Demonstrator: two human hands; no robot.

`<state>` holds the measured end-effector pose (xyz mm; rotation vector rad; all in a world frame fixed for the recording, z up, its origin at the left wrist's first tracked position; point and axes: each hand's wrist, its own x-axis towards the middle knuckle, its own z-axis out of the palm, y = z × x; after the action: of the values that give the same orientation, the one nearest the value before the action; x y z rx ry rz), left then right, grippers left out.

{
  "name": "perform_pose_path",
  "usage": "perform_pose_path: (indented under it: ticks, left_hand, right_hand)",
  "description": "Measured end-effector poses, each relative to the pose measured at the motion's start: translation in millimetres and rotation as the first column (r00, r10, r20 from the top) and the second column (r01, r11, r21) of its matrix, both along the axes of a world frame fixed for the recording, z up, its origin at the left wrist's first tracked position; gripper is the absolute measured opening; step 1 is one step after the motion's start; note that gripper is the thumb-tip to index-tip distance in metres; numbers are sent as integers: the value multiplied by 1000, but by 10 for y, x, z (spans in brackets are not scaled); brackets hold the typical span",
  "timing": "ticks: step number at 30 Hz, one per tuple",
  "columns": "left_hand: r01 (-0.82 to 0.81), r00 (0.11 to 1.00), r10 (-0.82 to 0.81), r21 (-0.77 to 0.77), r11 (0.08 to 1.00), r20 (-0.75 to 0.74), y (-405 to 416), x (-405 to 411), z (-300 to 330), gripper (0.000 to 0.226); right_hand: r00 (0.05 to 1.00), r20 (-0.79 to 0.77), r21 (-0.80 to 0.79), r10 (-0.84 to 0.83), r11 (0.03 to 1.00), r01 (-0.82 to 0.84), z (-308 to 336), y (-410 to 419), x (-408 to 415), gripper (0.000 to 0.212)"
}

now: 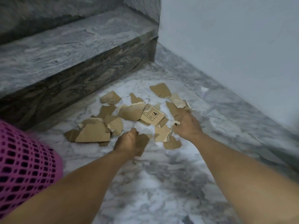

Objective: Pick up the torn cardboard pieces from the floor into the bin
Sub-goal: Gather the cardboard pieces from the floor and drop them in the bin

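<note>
Presently your left hand [127, 142] grips one cardboard scrap [142, 143], your right hand [186, 125] pinches another; overfilling risks drops short of the pink bin [24, 159].

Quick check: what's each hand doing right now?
Left hand: grips a torn cardboard piece.
Right hand: curled over the cardboard pile; grip cannot be told.

Tan-brown cardboard pieces [129, 113] on white, grey-veined marble floor [161, 183], beside a pink mesh bin [24, 159] and swirled grey step [72, 62].
</note>
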<state>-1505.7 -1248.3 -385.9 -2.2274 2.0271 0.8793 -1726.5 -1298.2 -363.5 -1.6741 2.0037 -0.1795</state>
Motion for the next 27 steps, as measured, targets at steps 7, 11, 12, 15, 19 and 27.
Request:
perform_pose_path:
  ticks: [7,11,12,15,19,27]
  left_hand:
    - [-297,915,282,-9,955,-288,-495,576,227,53]
    - [-405,878,390,2,914,-278,-673,828,228,65]
    - [-417,881,406,6,909,-243,-699,861,225,62]
    - [-469,881,468,-2,883,66,-638,990,166,70]
    - [-666,743,645,99,740,181,-503,1119,171,129]
    - [-715,699,683,181,675,214,-561,1127,133,136]
  right_hand:
    - [995,-102,-94,-4,996,-5,35,-698,76,37]
    - [985,-167,-14,-30,1000,28,-25,-963,136,67]
    - [984,-163,67,-66,995,78,-16,-1001,132,79]
    - [985,-134,292,-109,945,144,-15,-1083,184,109]
    - [997,-50,347,-60,935,73,4,-1069,263,124]
    - [1000,0,365,-28,931,26,-116,-969,664,134]
